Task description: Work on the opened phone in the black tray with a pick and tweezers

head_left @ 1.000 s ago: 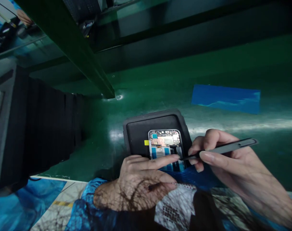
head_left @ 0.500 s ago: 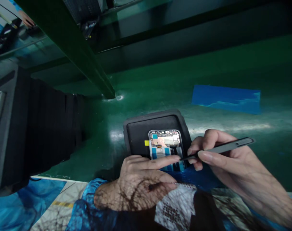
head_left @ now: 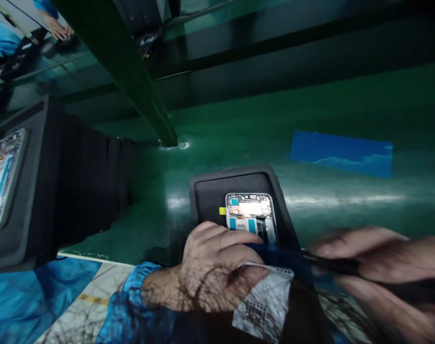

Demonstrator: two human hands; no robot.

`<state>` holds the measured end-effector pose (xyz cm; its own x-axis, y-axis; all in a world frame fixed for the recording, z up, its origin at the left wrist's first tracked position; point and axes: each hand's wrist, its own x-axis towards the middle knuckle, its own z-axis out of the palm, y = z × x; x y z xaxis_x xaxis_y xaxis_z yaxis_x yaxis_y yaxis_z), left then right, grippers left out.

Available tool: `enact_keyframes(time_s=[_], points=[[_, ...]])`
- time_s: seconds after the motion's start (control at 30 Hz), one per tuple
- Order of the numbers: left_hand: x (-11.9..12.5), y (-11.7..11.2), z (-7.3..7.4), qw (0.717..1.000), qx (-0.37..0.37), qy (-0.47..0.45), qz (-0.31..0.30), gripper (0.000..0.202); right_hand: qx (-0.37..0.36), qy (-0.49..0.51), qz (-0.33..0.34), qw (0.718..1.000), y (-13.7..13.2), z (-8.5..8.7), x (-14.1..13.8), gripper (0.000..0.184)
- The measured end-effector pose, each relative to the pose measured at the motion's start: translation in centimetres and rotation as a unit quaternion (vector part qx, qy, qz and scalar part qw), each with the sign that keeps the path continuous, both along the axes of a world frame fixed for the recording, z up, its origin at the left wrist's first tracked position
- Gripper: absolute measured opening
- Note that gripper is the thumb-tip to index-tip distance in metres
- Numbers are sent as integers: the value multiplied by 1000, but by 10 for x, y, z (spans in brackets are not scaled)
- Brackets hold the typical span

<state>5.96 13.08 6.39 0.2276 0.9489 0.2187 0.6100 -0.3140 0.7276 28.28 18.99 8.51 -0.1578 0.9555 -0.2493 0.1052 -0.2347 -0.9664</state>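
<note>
An opened phone (head_left: 252,216) with its boards and blue strips showing lies in a dark grey tray (head_left: 210,196) on the green bench. My left hand (head_left: 212,260) rests on the phone's near end, fingers curled over it. My right hand (head_left: 378,258) is blurred at the lower right and grips a thin dark tool (head_left: 328,263). The tool's tip lies low, off the phone and near the tray's right corner.
A stack of black trays (head_left: 77,186) stands at the left, with another opened phone (head_left: 2,177) on top. A blue sheet (head_left: 341,153) lies on the bench at the right. A green post (head_left: 131,81) rises behind. Another person's hand (head_left: 56,28) shows at the far top left.
My right hand has pulled the tool down and to the right, away from the phone. My left forefinger has drawn back from the phone's middle. The view has shifted slightly.
</note>
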Motion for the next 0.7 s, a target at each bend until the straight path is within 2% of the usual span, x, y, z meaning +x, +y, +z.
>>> enact_keyframes(time_s=[0.1, 0.17, 0.23, 0.3, 0.43, 0.47, 0.57, 0.6, 0.67, 0.7], points=[[0, -1, -2, 999, 44, 17, 21, 20, 143, -40, 74, 986, -10, -12, 7, 8], [0, -1, -5, 998, 52, 3, 23, 16, 184, -60, 110, 975, -13, -21, 10, 7], [0, 0, -6, 998, 43, -33, 21, 13, 196, -75, 132, 969, -15, -27, 11, 22], [-1, 0, -6, 998, 34, -59, 17, 9, 202, -67, 142, 967, -17, -30, 10, 28], [-1, 0, -5, 996, 38, -78, 9, 6, 204, -34, 125, 970, -15, -27, 8, 22], [-1, 0, -5, 996, 42, -82, 10, 7, 205, -29, 138, 969, -13, -26, 9, 21], [-1, -1, -6, 995, 52, -90, 9, 10, 217, -22, 198, 955, -6, -25, 11, 3], [-1, -1, -6, 994, 54, -90, 7, 10, 228, -23, 217, 949, -4, -26, 11, 6], [-1, -1, -7, 994, 58, -88, 1, 8, 263, -34, 212, 941, -3, -28, 9, 5], [-2, -1, -8, 994, 62, -86, -1, 7, 284, -39, 200, 937, -3, -29, 7, 14]])
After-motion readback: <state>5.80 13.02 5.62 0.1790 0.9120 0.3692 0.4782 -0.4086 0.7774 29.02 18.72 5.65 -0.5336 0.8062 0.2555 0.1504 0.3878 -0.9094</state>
